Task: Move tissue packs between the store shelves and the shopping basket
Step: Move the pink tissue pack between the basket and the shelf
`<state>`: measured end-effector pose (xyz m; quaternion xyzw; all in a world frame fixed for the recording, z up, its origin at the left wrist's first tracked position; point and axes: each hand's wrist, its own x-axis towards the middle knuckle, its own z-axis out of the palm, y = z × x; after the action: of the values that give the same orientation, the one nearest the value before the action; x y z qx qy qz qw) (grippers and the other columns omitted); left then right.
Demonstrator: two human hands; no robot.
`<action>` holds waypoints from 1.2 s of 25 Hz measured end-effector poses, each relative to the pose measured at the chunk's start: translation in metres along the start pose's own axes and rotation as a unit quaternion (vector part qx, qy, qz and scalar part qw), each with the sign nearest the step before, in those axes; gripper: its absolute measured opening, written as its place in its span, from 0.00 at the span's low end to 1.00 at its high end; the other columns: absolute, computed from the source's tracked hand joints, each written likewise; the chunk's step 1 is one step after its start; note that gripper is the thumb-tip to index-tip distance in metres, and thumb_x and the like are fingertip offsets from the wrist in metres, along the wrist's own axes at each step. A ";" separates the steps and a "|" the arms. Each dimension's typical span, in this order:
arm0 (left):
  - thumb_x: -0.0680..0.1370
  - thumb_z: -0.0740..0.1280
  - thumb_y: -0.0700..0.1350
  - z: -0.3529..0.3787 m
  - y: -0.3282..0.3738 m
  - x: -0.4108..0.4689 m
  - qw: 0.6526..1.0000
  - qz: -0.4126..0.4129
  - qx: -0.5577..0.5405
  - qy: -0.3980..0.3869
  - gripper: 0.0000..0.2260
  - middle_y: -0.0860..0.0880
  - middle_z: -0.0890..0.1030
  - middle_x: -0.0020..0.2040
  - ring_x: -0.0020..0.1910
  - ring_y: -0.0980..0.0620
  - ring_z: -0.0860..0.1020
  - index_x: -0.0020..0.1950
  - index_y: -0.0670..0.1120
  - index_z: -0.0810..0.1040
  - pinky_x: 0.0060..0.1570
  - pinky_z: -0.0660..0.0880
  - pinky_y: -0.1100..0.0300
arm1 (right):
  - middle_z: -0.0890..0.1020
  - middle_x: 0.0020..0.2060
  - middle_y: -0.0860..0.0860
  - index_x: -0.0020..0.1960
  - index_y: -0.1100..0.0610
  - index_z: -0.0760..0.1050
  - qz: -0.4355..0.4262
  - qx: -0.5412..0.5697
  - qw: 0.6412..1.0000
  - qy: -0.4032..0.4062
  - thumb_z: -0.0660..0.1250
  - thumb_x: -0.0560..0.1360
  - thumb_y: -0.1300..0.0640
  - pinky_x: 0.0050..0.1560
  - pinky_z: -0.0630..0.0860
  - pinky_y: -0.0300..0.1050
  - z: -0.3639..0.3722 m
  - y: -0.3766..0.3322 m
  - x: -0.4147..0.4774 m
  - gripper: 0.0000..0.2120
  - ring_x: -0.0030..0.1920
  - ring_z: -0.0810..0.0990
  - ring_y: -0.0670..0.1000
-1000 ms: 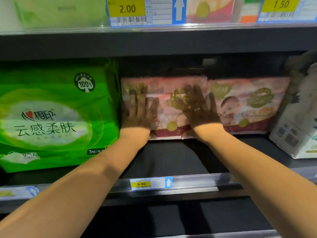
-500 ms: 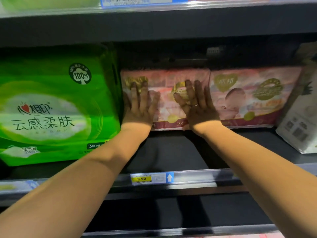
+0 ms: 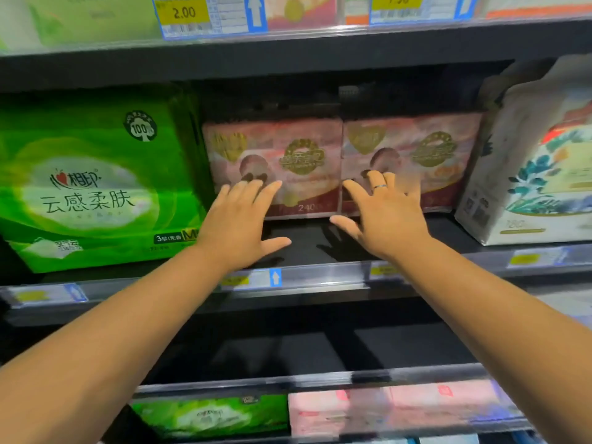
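Note:
Two pink tissue packs stand side by side at the back of the middle shelf, the left pink pack (image 3: pixel 288 161) and the right pink pack (image 3: pixel 423 155). My left hand (image 3: pixel 242 222) hovers in front of the left pack, fingers straight and spread, holding nothing. My right hand (image 3: pixel 384 216), with a ring on one finger, is spread the same way near the seam between the two packs. Both hands sit a little in front of the packs; contact cannot be told. No basket shows.
A large green tissue pack (image 3: pixel 93 184) fills the shelf's left side. A white pack with leaf print (image 3: pixel 531 174) stands at the right. Bare dark shelf floor (image 3: pixel 307 241) lies before the pink packs. Price tags line the shelf rail (image 3: pixel 320 277). Green and pink packs sit on the shelf below.
Both hands have drawn back and down from the face of the left pink pack, where they pressed flat. The pack now stands pushed back beside its neighbour.

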<state>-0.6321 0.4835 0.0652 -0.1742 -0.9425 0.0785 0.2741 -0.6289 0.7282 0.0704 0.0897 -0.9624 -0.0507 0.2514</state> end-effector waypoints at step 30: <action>0.68 0.63 0.61 0.069 0.317 -0.251 0.810 0.448 -0.343 -0.162 0.35 0.41 0.75 0.64 0.61 0.39 0.75 0.70 0.44 0.69 0.58 0.74 0.43 | 0.80 0.55 0.59 0.70 0.54 0.71 0.485 -0.055 0.837 -0.246 0.54 0.72 0.30 0.42 0.77 0.55 0.024 -0.048 -0.533 0.37 0.46 0.79 0.63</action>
<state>-0.3810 0.6806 -0.1930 -0.6445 -0.7564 -0.1085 -0.0261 -0.1769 0.7882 -0.2101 -0.4185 -0.9082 0.0043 0.0032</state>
